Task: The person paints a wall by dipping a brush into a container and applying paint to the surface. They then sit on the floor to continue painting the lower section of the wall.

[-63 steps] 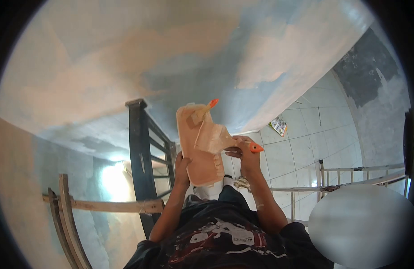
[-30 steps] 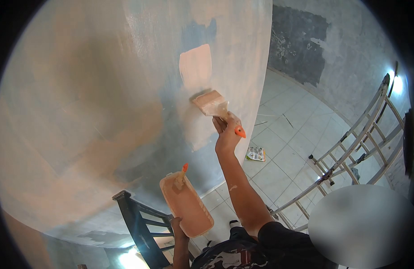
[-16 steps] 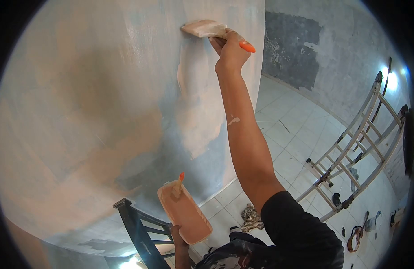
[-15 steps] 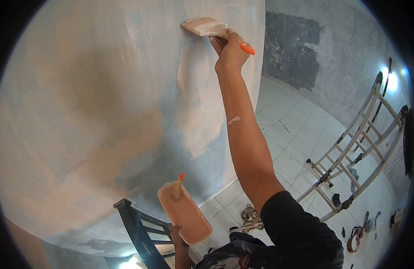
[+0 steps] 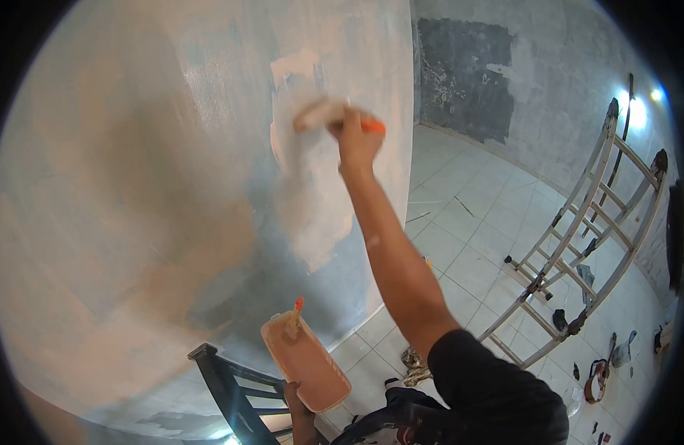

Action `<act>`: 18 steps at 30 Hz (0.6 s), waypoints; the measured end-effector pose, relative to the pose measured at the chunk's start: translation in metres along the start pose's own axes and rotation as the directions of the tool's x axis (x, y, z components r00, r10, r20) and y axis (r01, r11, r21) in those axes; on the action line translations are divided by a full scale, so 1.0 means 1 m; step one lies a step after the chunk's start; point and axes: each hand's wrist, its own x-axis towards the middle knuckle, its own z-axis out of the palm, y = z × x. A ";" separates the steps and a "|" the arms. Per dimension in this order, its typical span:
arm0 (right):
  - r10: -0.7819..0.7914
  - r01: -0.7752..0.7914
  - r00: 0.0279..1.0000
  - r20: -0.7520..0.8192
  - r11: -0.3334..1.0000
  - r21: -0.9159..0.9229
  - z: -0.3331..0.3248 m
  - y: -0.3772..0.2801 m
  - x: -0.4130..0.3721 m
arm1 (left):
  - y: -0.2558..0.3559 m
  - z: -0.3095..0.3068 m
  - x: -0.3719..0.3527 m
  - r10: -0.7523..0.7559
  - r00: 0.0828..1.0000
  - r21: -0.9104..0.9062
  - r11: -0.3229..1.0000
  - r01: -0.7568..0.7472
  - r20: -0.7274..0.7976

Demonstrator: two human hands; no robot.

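Observation:
My right hand [image 5: 359,141] is wrapped round the orange handle of a wide paintbrush [image 5: 321,113], blurred by motion, with its bristles at the wall [image 5: 230,170]. Fresh peach paint shows on the wall around the brush, over patchy grey. Low in front of me, my left hand [image 5: 296,400] grips the lower edge of a rectangular plastic paint tray [image 5: 343,393]. Peach paint covers the tray's inside. A smaller brush with an orange-tipped handle [image 5: 297,306] rests in the tray's upper end.
A dark railing [image 5: 227,393] stands just left of the tray. On the right, an aluminium ladder [image 5: 579,245] is set up on the white tiled floor [image 5: 460,237]. A crumpled cloth [image 5: 414,368] and scattered tools lie on the floor.
My right hand has brought the brush down the wall, and more peach paint shows above it. The tray stays almost in place in my left hand. The view has shifted slightly.

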 end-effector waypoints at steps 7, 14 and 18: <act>-0.057 0.043 0.998 0.034 0.945 0.326 0.054 -0.060 0.092 | -0.009 -0.008 0.002 0.012 1.000 0.025 1.000 -0.012 0.000; 0.126 -0.113 0.987 -0.100 0.986 0.123 -0.061 0.041 0.000 | -0.012 0.002 0.004 -0.003 1.000 0.032 0.999 0.003 -0.008; 0.237 -0.251 0.942 -0.236 0.968 -0.030 -0.088 0.033 -0.034 | -0.006 0.016 0.000 0.008 1.000 0.040 0.999 -0.009 0.002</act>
